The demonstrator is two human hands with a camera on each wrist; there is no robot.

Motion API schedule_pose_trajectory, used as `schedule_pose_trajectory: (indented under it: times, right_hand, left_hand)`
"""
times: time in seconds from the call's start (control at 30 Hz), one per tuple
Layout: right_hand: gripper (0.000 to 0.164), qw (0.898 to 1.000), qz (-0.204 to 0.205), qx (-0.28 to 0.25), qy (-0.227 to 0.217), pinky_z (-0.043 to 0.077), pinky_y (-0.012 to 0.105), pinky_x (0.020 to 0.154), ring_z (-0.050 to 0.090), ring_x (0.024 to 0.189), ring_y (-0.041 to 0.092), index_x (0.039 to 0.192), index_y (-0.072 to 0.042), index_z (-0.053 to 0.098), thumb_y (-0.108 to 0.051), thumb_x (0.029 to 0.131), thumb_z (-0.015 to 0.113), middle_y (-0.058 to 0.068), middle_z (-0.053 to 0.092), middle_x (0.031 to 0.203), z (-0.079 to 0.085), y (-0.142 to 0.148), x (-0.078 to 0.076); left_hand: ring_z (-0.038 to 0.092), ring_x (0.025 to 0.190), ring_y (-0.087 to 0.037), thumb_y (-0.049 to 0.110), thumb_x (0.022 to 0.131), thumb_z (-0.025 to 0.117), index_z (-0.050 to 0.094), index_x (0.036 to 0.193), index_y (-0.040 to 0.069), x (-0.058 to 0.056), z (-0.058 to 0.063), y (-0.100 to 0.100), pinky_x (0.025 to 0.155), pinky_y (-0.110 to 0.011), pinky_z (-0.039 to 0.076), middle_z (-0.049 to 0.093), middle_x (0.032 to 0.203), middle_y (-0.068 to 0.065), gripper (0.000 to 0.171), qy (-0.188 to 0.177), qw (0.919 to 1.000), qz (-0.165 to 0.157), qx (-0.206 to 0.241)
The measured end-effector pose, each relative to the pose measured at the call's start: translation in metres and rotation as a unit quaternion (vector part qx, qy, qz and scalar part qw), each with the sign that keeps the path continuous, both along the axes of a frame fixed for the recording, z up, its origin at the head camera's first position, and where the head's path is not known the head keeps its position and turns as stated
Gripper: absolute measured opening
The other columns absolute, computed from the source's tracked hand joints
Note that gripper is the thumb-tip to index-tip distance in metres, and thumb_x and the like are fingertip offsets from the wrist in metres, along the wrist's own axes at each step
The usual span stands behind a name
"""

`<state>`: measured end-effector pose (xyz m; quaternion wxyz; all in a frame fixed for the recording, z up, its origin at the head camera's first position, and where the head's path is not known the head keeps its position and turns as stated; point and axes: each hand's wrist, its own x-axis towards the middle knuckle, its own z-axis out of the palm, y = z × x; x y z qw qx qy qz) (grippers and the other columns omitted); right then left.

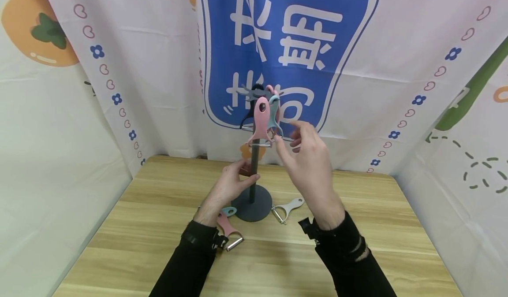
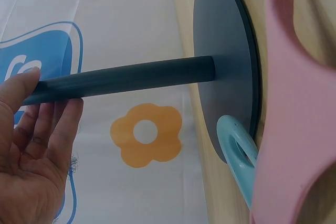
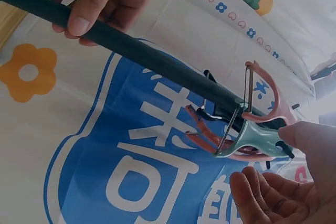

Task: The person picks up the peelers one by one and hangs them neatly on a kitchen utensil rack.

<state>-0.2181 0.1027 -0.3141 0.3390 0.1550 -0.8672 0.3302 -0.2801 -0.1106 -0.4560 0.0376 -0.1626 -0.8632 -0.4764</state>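
Note:
A dark stand has a round base (image 1: 259, 211) on the table and an upright pole (image 2: 142, 77), which my left hand (image 1: 226, 187) holds between thumb and fingers. Peelers hang from the hooks at its top: a pink peeler (image 1: 260, 120) faces me, a teal peeler (image 1: 274, 114) is beside it, and another pink one and a black peeler (image 1: 247, 117) are partly hidden behind. My right hand (image 1: 313, 165) is to the right of the teal peeler. In the right wrist view its thumb overlaps the handle end, while the other fingers stay apart below, loosely bent.
Left of the base a pink peeler (image 1: 225, 223) lies on the wooden table (image 1: 317, 261), partly over a teal peeler (image 1: 230, 211). A white peeler (image 1: 293, 205) lies to the right of the base. Close behind the table hangs a printed curtain (image 1: 170, 90).

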Motion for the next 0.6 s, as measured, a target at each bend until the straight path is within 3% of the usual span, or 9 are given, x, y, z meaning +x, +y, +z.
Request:
schedule_pose_trajectory:
  times: [0.33, 0.6]
  right_hand:
    - [0.053, 1.000, -0.020, -0.009, -0.013, 0.061, 0.037, 0.078, 0.065, 0.087, 0.018, 0.133, -0.001, 0.060, -0.043, 0.100, 0.065, 0.007, 0.064, 0.104, -0.016, 0.016, -0.005]
    - [0.051, 0.998, -0.045, 0.005, -0.041, 0.059, 0.036, 0.075, 0.065, 0.087, 0.020, 0.132, -0.004, 0.061, -0.043, 0.101, 0.064, 0.005, 0.063, 0.102, -0.035, 0.026, -0.009]
  left_hand:
    - [0.069, 0.103, -0.016, 0.035, 0.094, 0.077, 0.066, 0.120, 0.021, 0.001, 0.000, 0.000, 0.084, -0.040, 0.059, 0.069, 0.107, 0.005, 0.031, 0.002, 1.0000, 0.000, 0.002]
    - [0.068, 0.103, -0.016, 0.035, 0.094, 0.077, 0.066, 0.119, 0.021, 0.002, 0.001, 0.000, 0.083, -0.041, 0.059, 0.069, 0.107, 0.006, 0.031, 0.003, 1.0000, 0.005, -0.003]
